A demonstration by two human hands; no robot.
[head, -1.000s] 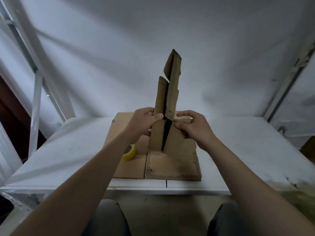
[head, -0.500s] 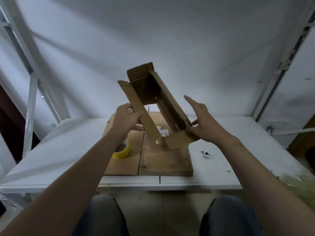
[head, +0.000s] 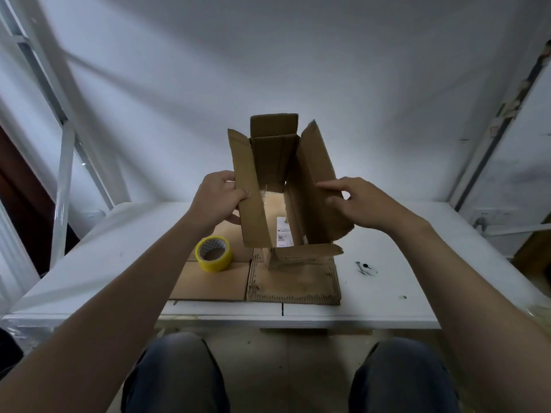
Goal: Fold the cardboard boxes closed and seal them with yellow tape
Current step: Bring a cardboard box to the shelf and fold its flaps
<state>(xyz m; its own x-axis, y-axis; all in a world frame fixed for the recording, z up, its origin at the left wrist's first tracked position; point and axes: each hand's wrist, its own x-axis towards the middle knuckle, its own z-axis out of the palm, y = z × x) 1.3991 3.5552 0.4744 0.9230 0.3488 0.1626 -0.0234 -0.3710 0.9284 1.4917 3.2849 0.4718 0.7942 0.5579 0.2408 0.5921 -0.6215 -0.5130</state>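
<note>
A brown cardboard box (head: 277,162) is held up above the table, squared out into an open tube with its flaps spread. My left hand (head: 219,198) grips its left flap, thumb on the inner face. My right hand (head: 356,204) presses against the right wall, fingers loosely bent on the cardboard. Through the open box I see a white label on the cardboard below. A roll of yellow tape (head: 213,253) lies on the flat cardboard sheets (head: 293,284) to the lower left of the box.
The white table (head: 402,263) carries the flat sheets near its front edge. A small dark-and-white object (head: 365,267) lies right of the sheets. A white metal frame (head: 64,162) stands at the left. My knees show below the table edge.
The flattened box, held upright and pinched shut a second ago, has been pulled open into a square tube and turned with its opening toward me. Both hands moved apart to its sides.
</note>
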